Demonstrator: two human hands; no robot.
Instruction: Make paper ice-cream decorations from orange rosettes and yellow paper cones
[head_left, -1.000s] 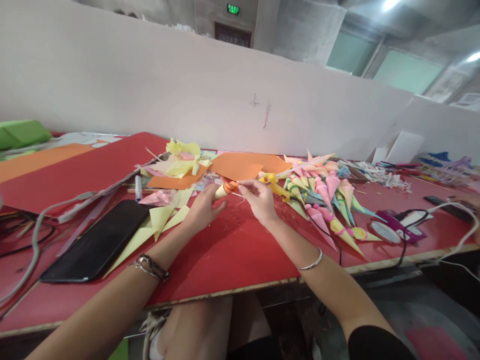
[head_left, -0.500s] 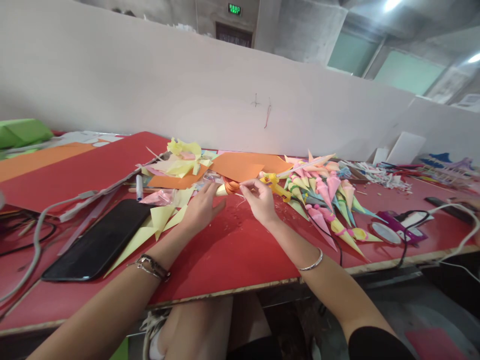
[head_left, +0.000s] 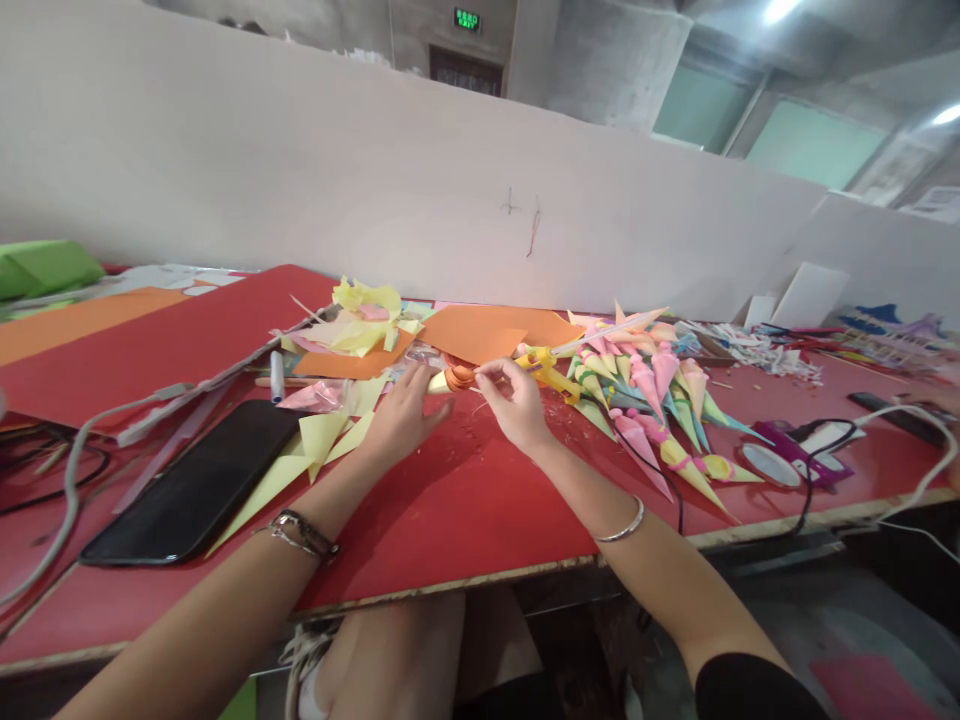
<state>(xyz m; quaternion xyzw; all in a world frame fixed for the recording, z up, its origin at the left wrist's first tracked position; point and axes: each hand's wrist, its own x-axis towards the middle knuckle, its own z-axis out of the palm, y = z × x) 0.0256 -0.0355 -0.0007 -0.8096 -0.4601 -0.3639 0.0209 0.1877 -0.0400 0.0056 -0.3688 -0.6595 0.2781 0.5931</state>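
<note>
Over the middle of the red table, my left hand [head_left: 399, 412] is closed around a small pale yellow paper cone [head_left: 438, 383]. Its far part is hidden behind the fingers. Orange strip [head_left: 459, 378] is wound round the cone's right end in several loops. My right hand [head_left: 519, 408] pinches the strip at the right side of these loops, thumb and forefinger together. Just right of that hand lies a yellow glue gun [head_left: 553, 374] with a clear glue stick in its back.
Finished paper cones [head_left: 660, 380] in pink, yellow and green are heaped at right. A black phone [head_left: 191, 490] and yellow paper pieces [head_left: 266, 488] lie left. Orange sheets [head_left: 480, 332] lie behind my hands, before a white partition [head_left: 360, 180]. A white cable [head_left: 73, 480] curves at far left.
The orange loops at the cone's end have turned slightly and show more of their open side. Both hands stay in nearly the same place, still on the cone and strip.
</note>
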